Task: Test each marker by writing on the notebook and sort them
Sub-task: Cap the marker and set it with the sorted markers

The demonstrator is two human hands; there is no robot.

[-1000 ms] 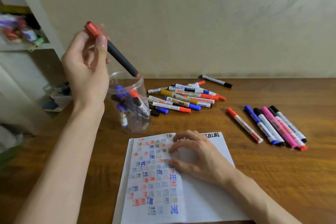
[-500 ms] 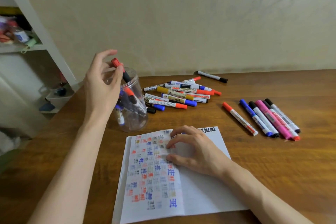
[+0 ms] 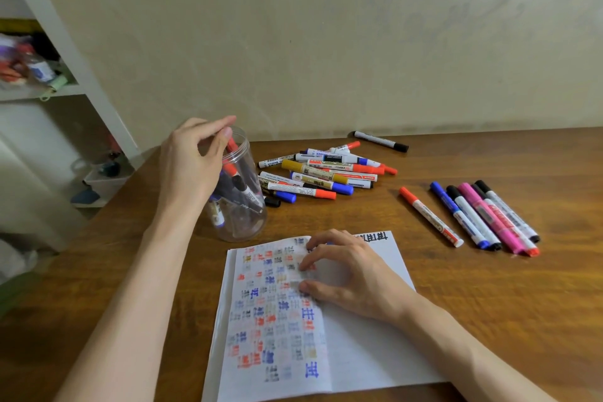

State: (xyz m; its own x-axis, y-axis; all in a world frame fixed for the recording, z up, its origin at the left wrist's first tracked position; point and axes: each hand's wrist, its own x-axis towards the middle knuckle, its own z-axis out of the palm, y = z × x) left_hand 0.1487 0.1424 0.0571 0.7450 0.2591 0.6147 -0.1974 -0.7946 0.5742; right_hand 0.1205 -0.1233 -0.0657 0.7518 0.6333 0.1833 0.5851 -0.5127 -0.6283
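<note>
Your left hand [image 3: 195, 157] is no longer raised high over the clear jar [image 3: 249, 225]. It has come down to the jar's mouth, at 11 o'clock from the notebook [image 3: 365, 352]. The red-capped marker [image 3: 232, 146] that it was carrying tip down above the rim now stands almost wholly inside the jar and leans among the markers already there. Only its red cap shows, just under your thumb. Your thumb and forefinger are curled close on that cap, so you seem to be holding it lightly and have not yet let go. Your right hand [image 3: 352, 274] has not moved. It rests on the upper middle of the notebook with its fingers loosely bent, the tips pressing the written page flat, and it holds nothing. For the task, this reads as one marker's sorting about done, with the jar as its bin. Once you open those two fingers, the left hand is free for the next marker. That one most likely comes from the loose heap [image 3: 326, 173] at 12 o'clock. The tidy row [image 3: 483, 219] at 2 o'clock looks already sorted, and a lone black-capped marker [image 3: 380, 140] lies apart at 1 o'clock, close to the wall. Lift your hand straight up so that you don't tip the jar.
</note>
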